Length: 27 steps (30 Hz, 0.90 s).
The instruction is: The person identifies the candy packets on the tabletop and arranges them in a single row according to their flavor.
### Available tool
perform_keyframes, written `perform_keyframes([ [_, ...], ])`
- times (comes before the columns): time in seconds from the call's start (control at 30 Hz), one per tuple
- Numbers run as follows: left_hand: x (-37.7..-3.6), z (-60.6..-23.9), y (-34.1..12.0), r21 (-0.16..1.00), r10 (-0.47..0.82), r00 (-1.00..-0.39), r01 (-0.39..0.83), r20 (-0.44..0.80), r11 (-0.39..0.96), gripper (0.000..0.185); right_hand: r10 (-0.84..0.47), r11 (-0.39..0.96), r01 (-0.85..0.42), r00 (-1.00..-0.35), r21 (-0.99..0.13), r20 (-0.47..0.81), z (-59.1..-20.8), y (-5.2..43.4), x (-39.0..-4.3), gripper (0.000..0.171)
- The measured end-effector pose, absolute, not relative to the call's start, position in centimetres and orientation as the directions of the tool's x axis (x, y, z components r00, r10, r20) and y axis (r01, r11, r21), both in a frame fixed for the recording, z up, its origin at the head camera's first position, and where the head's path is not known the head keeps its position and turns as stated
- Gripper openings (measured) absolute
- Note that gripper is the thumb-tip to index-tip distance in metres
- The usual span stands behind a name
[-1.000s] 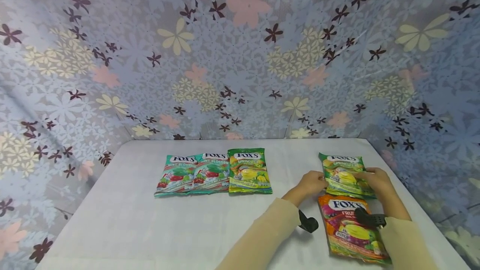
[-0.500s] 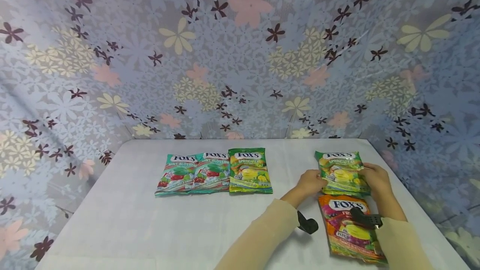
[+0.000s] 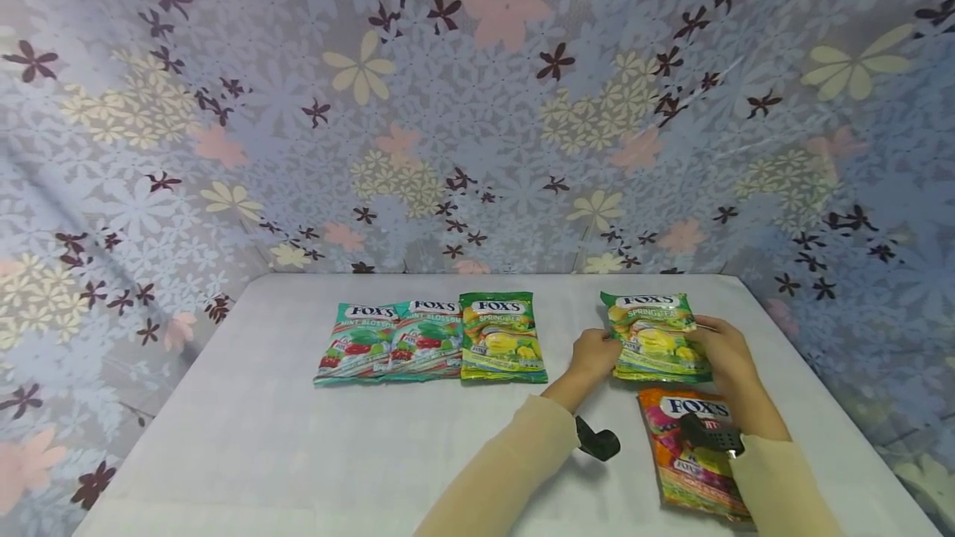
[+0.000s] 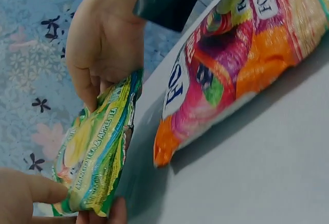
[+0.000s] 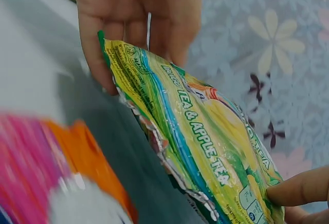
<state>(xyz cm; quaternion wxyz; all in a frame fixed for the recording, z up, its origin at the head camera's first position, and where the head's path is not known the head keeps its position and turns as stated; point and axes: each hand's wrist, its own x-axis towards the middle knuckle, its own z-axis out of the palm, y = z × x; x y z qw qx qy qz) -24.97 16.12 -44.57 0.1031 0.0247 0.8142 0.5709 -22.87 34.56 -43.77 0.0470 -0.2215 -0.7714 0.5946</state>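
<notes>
Head view, lower right of the frame: two cream sleeves reach forward over the white desk (image 3: 298,437), each wrist carrying a black camera mount. Nearest lies an orange fruit candy bag (image 3: 690,458), flat on the desk under the right forearm. Just beyond it, the green Spring Tea bag (image 3: 655,338) is held between both hands, its lower edge close to the orange bag's top edge. The left hand (image 3: 593,355) pinches the bag's left side, thumb on top and fingers beneath; the right hand (image 3: 719,346) grips the right side the same way, fingers curled round the edge. Wrist views show the bag tilted with its near seam raised off the desk; whether its far end touches cannot be told.

Risk, as a judgement: the film is slick and the grip sits only at the side edges, so the bag could slip out or sag in the middle if either pinch loosens. Its low near edge could also catch the orange bag and drag it askew.

Farther, at centre frame, a second Spring Tea bag (image 3: 501,338) lies beside two overlapping mint bags (image 3: 388,340), forming a row. Behind the desk hangs a flowered curtain (image 3: 477,106).
</notes>
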Motion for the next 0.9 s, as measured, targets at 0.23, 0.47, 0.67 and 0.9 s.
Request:
perform_keyframes([
  [0.23, -25.5, -44.7, 14.0, 0.951, 0.172, -0.974, -0.090, -0.146, 0.296, 0.036, 0.274, 0.199, 0.231, -0.946, -0.952, -0.172, -42.5, 32.3, -22.2, 0.059],
  [0.47, -25.7, -44.2, 10.9, 0.981, 0.213, -0.969, -0.090, -0.126, 0.171, 0.033, 0.177, 0.124, 0.174, -0.973, -0.977, -0.151, -41.5, 30.3, -22.6, 0.059],
  [0.67, -25.7, -43.6, 8.8, 0.985, 0.238, -0.966, -0.066, -0.103, 0.159, 0.038, 0.173, 0.123, 0.155, -0.976, -0.980, -0.133, -40.8, 28.4, -22.8, 0.057],
  [0.9, -25.8, -43.9, 6.5, 0.980, 0.226, -0.971, -0.035, -0.080, 0.197, 0.043, 0.103, 0.113, 0.160, -0.983, -0.981, -0.149, -40.6, 27.1, -22.5, 0.063],
])
